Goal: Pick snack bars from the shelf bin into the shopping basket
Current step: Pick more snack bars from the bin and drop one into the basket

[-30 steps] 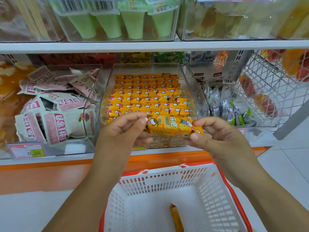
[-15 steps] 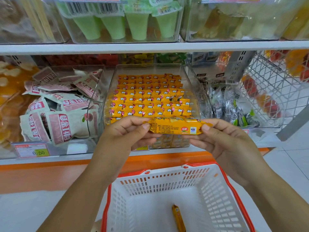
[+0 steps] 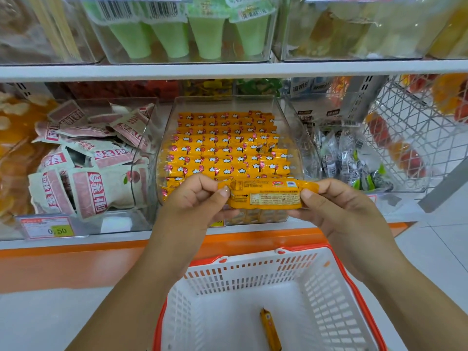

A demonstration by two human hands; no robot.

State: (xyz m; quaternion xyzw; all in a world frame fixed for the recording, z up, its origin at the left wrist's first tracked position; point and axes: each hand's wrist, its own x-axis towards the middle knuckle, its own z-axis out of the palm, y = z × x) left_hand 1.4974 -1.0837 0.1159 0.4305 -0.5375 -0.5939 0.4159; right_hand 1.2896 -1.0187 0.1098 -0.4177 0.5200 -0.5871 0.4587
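Observation:
A yellow snack bar (image 3: 266,195) is held level in front of the clear shelf bin (image 3: 293,133), its printed back side facing me. My left hand (image 3: 195,198) pinches its left end and my right hand (image 3: 336,206) pinches its right end. Rows of the same yellow bars (image 3: 225,150) fill the bin behind. Below my hands stands the white shopping basket (image 3: 329,295) with an orange rim, and one yellow bar (image 3: 269,330) lies on its floor.
A bin of pink-and-white snack packs (image 3: 88,160) stands to the left, a bin of dark small packets (image 3: 352,160) to the right. Green cups (image 3: 177,34) sit on the shelf above. A wire rack (image 3: 410,127) hangs at far right. An orange shelf edge (image 3: 76,262) runs below the bins.
Both hands have turned the bar over, from its picture side to its printed back. The bar stayed in front of the bin, and the basket did not move.

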